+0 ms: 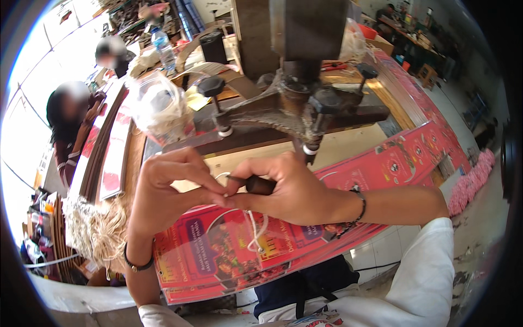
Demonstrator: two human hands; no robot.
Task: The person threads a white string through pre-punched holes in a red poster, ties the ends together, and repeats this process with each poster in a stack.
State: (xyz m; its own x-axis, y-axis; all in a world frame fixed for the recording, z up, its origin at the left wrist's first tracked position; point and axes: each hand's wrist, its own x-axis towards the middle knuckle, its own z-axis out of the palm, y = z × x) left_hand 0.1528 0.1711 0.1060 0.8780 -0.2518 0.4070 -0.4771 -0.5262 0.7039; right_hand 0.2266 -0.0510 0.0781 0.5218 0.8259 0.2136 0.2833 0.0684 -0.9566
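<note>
My left hand (166, 191) is closed in a pinch, thumb and forefinger meeting my right fingertips over the red sheets. A white cord (258, 231) runs through the pinch; a bit of it loops above the fingertips and its ends hang below. Held within my right hand (297, 191) is a short dark handled tool (260, 186), its narrow end pointing to the left fingers. Beneath both hands lies a stack of glossy red printed sheets (190, 283), with food pictures on them. My fingers partly hide the cord.
A heavy metal press (289, 103) with black knobs stands just beyond my hands, over a wooden board (239, 161). More red sheets (392, 158) extend right. To the left are a bundle of pale cords (98, 229), a plastic bag (158, 103) and another person (71, 120).
</note>
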